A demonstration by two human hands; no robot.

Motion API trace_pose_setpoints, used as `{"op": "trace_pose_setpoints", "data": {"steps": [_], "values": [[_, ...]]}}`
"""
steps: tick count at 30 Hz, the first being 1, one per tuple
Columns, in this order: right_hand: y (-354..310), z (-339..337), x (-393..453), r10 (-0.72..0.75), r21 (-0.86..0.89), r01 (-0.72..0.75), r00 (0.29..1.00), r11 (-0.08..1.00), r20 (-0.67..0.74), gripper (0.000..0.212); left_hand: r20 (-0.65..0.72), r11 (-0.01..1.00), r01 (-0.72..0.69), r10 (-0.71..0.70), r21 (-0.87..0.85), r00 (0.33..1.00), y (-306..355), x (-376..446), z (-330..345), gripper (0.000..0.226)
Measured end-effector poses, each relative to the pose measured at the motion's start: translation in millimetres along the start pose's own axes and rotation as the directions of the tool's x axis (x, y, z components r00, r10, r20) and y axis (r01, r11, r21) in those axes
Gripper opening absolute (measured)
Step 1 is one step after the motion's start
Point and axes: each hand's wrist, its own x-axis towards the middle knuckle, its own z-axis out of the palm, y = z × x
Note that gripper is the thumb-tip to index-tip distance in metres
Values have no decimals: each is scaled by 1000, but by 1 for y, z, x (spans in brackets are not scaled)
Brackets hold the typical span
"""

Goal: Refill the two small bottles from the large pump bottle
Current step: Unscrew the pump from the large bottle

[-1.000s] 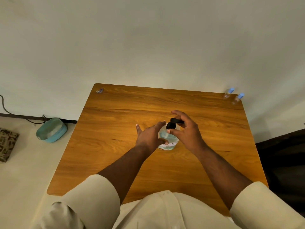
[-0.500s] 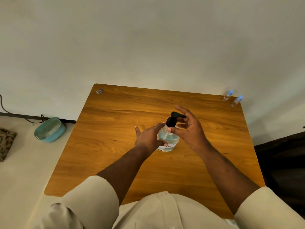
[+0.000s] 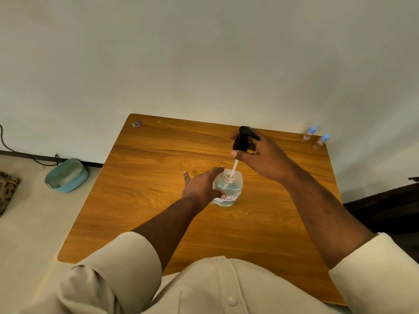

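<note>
The large pump bottle point(image 3: 227, 189) stands upright on the wooden table point(image 3: 158, 200), its long axis vertical and its open neck facing up; it holds clear bluish liquid up to about its shoulder. The left hand point(image 3: 203, 186) grips it from the left side, thumb curled round the near face by the label, fingers reaching along the far side, forearm running in from the lower left with a cream sleeve point(image 3: 118, 266) rolled back to the elbow.

Above and just beyond that grip, the right hand point(image 3: 258, 152) holds the black pump head point(image 3: 241, 141) clear of the bottle, thumb and fingers curled round the collar. The spout points away and slightly right, past the fingers. The white dip tube point(image 3: 234, 169) hangs from the pump head, slanting down and a little left, and its lower end is inside the bottle's neck; the tube's long axis is near vertical, tilted towards the right hand at the top. The right forearm comes in from the lower right, wrist raised above the table.

Well beyond and to the right of the right hand, at the table's far right corner, stand the two small bottles point(image 3: 315, 138), upright, blue caps on, just beside one another. How full they are cannot be told.

On the floor to the left of the table lies a teal basin point(image 3: 66, 175).
</note>
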Motion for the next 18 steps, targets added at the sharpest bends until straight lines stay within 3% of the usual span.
{"op": "trace_pose_setpoints", "data": {"steps": [4,8,14,18], "values": [[-10,-1,-1,-3,82,12,994,997,-106,28,15,999,11,-11,-30,1000,1,-3,0,85],[-17,-2,-4,-61,-29,58,991,998,-121,26,22,998,12,-11,-64,1000,2,-4,0,87],[-18,-12,-5,95,214,-53,977,975,-193,24,1,997,10,-10,-73,1000,1,-4,-1,88],[-14,-14,-8,143,236,-90,966,967,-214,25,6,997,18,-18,-73,1000,2,-5,0,87]]}}
